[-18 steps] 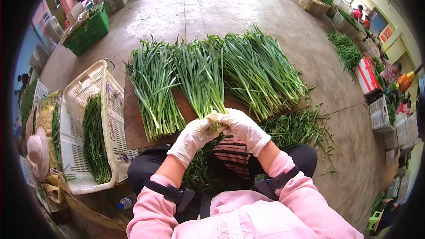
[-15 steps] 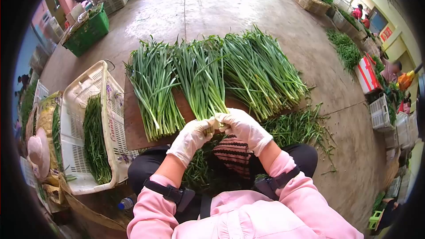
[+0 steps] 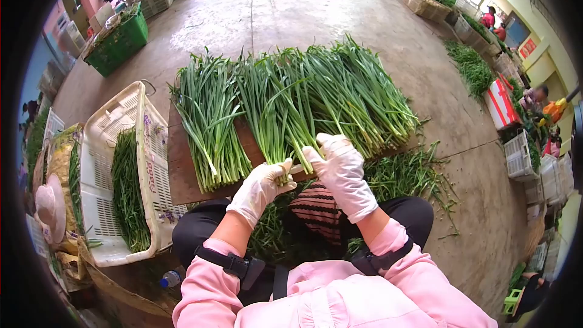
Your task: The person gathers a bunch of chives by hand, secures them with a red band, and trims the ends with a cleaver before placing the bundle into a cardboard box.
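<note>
Across the low brown board (image 3: 182, 179) lie bunches of long green chives, leaf tips away from me and pale stem ends towards me. In a thin white glove, my left hand (image 3: 261, 189) is closed around stem ends of the middle chive bunch (image 3: 270, 115). My right hand (image 3: 344, 173), gloved too, is beside the same bunch at its right, thumb and forefinger apart, the thumb against the stems. A separate left bunch (image 3: 209, 118) lies apart from it, and a wide right-hand pile (image 3: 364, 97) lies close to the middle bunch.
At my left stands a white plastic crate (image 3: 103, 173) with chives in it. Loose green trimmings (image 3: 413, 173) lie on the floor right of my knees. A green bin (image 3: 121, 42) stands farther off at left. Crates and people line the right wall.
My hands have drawn apart. The right moved right and its fingers spread, while the left stays at the stem ends. Some stems on the middle bunch's right now slant rightwards.
</note>
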`<state>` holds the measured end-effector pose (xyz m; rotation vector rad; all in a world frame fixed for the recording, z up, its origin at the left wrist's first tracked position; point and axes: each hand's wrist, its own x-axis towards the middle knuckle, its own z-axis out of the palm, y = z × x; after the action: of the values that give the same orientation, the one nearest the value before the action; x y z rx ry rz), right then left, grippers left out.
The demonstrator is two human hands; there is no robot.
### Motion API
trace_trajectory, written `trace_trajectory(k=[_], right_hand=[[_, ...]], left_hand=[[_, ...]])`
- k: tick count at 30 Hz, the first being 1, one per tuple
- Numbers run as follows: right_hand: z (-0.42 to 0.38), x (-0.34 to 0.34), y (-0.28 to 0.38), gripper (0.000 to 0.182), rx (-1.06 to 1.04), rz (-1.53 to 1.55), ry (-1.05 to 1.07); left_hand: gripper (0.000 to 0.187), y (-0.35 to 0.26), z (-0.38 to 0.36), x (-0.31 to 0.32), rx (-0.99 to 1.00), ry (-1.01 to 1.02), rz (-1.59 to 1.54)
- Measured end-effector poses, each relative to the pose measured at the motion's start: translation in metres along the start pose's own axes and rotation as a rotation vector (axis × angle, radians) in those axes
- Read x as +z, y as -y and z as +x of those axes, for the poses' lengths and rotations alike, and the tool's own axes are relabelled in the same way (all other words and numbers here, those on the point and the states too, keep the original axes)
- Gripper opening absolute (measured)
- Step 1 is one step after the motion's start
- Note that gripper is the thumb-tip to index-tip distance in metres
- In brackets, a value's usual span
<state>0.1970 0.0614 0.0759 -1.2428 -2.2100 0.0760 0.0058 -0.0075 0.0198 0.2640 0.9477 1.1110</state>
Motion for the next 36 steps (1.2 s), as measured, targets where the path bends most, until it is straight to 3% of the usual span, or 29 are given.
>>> trace_trajectory(k=[1,3,5,7,12,17,19,23,25,27,28,29,31,33,35,36], right_hand=[[0.001,0.002,0.005,0.047,-0.023,0.008,0.031],[0.010,0.000,0.021,0.046,0.044,-0.057,0.305],[0.009,0.022,0.013,0.042,0.062,-0.019,0.310],[0.014,0.032,0.010,0.038,0.207,0.144,0.460],[0.006,0.032,0.005,0.035,0.317,0.347,0.443],[0.000,0.031,0.009,0.031,0.570,0.554,0.484],[-0.019,0.040,0.009,0.022,0.394,0.874,0.187],[-0.030,0.027,0.020,0.017,0.249,0.860,0.231],[-0.033,0.022,0.025,0.014,0.180,0.864,0.282],[-0.036,0.021,0.028,0.013,0.094,0.910,0.266],[-0.039,0.019,0.031,0.014,0.076,0.894,0.288],[-0.039,0.008,0.039,0.015,0.058,0.877,0.312],[-0.048,-0.017,0.050,0.017,0.074,0.963,0.598],[-0.074,-0.027,0.049,0.021,-0.055,1.062,0.829],[-0.093,-0.045,0.028,0.026,-0.295,0.623,0.878],[-0.073,-0.047,0.010,0.025,-0.329,0.604,1.120]], left_hand=[[0.020,0.003,0.003,-0.005,0.006,0.014,-0.003],[0.021,0.002,0.004,-0.005,0.016,0.031,-0.003],[0.023,-0.003,-0.002,0.005,-0.005,-0.001,-0.026],[0.024,-0.004,-0.002,0.003,0.002,0.020,-0.036],[0.025,0.002,0.006,-0.010,0.010,0.008,-0.062],[0.023,0.007,0.013,-0.014,-0.015,0.019,-0.121],[0.024,0.003,0.006,-0.006,-0.019,0.017,-0.154],[0.025,0.006,0.016,0.004,-0.065,-0.096,-0.313],[0.022,0.007,0.027,0.001,-0.107,-0.132,-0.232],[0.019,0.022,0.044,-0.016,-0.022,0.004,-0.203],[0.029,0.046,0.075,-0.048,0.067,0.207,-0.231],[0.029,0.036,0.060,-0.034,0.067,0.208,-0.229],[0.029,0.016,0.023,-0.008,0.072,0.032,-0.082],[0.032,0.004,0.003,0.002,0.029,-0.047,0.017],[0.033,0.003,0.002,0.000,0.008,-0.034,0.000],[0.033,0.003,0.002,-0.002,0.007,-0.034,-0.001]])
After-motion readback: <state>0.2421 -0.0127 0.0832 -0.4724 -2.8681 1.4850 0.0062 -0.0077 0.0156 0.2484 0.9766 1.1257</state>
